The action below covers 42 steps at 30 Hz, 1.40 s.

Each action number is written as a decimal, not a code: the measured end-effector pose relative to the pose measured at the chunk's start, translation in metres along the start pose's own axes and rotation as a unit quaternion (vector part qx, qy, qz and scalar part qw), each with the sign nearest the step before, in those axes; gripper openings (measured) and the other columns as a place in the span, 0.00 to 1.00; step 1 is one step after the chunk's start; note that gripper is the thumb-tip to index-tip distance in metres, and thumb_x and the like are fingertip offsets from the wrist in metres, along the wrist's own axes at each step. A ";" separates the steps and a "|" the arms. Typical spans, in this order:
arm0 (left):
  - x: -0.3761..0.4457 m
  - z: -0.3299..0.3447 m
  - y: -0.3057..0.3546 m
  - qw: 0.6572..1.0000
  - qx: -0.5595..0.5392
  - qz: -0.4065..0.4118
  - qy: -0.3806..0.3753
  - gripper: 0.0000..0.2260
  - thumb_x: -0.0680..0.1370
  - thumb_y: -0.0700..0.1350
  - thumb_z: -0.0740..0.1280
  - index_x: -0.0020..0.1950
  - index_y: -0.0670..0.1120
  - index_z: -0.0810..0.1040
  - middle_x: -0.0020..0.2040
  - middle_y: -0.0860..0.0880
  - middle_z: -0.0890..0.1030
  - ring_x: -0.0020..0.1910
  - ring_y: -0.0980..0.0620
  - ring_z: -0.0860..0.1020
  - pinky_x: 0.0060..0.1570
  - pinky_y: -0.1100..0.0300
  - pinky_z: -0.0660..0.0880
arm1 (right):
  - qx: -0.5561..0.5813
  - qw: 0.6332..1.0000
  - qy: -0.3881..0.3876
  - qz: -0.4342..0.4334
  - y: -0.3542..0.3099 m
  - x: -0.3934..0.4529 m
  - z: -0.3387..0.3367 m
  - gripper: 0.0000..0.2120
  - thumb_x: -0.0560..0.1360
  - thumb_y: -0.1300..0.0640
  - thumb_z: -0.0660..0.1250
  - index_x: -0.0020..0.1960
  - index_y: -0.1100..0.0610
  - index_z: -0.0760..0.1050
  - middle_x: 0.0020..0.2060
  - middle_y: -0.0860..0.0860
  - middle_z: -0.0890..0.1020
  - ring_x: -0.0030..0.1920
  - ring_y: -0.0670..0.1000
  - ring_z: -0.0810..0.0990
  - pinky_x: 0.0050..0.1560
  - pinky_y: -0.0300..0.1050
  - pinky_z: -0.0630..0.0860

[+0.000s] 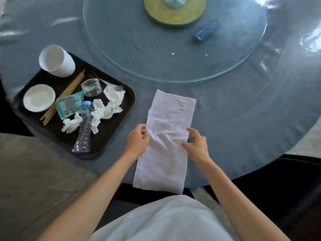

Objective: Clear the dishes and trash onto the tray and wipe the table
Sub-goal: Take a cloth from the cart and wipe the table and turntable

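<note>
Tray (121, 108) at the worktop's left edge carries the cleared dishes and trash. White cloth (166, 141) lies flat at the near edge, overhanging it. Left hand (137, 141) pinches its left side; right hand (197, 145) pinches the right, judged preparing a fold for wiping.

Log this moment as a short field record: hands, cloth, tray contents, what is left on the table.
left hand: left hand pinches the left edge of the white rectangular cloth
right hand: right hand at the cloth's right edge, fingers loosely curved; grip unclear
cloth: spread flat, near end hanging over the table edge
tray: black rectangular tray holds stacked white cups, small white plate, wooden chopsticks, crushed clear plastic bottle, crumpled white tissues
left over: blue packet and crumbs on the round glass turntable
</note>
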State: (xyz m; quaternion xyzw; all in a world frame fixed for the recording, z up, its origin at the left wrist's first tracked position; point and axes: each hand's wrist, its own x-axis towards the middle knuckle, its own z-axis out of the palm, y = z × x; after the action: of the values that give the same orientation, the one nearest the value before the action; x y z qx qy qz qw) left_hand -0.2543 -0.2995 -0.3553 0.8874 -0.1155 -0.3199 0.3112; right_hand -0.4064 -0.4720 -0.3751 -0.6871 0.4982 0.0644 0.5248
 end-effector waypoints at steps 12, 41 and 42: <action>0.022 -0.078 -0.002 0.931 0.003 0.155 -0.331 0.39 0.76 0.49 0.74 0.77 0.71 0.55 0.68 0.54 0.71 0.63 0.56 0.76 0.58 0.65 0.73 | 0.102 0.992 -0.004 -0.075 -0.085 -0.083 0.005 0.21 0.74 0.69 0.65 0.56 0.47 0.85 0.34 0.52 0.66 0.34 0.48 0.66 0.32 0.34 0.64; 0.002 -0.084 0.057 0.855 -0.256 0.082 -0.442 0.17 0.77 0.38 0.72 0.65 0.46 0.81 0.57 0.41 0.84 0.54 0.46 0.81 0.60 0.51 0.79 | 0.034 0.977 0.182 -0.108 -0.047 -0.143 -0.060 0.08 0.72 0.55 0.80 0.49 0.47 0.87 0.44 0.44 0.86 0.45 0.46 0.83 0.47 0.37 0.78; 0.000 -0.083 0.058 0.871 -0.235 0.094 -0.422 0.16 0.76 0.38 0.74 0.64 0.46 0.82 0.56 0.41 0.85 0.53 0.48 0.82 0.58 0.54 0.79 | 0.013 0.980 0.172 -0.099 -0.044 -0.140 -0.068 0.10 0.71 0.54 0.81 0.51 0.46 0.86 0.44 0.42 0.86 0.43 0.44 0.83 0.47 0.34 0.77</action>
State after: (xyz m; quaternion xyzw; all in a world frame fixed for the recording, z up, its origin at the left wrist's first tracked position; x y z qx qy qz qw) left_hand -0.2009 -0.3051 -0.2689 0.5536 -0.2403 -0.6505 0.4611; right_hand -0.4721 -0.4407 -0.2309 -0.7269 0.5115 -0.1132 0.4440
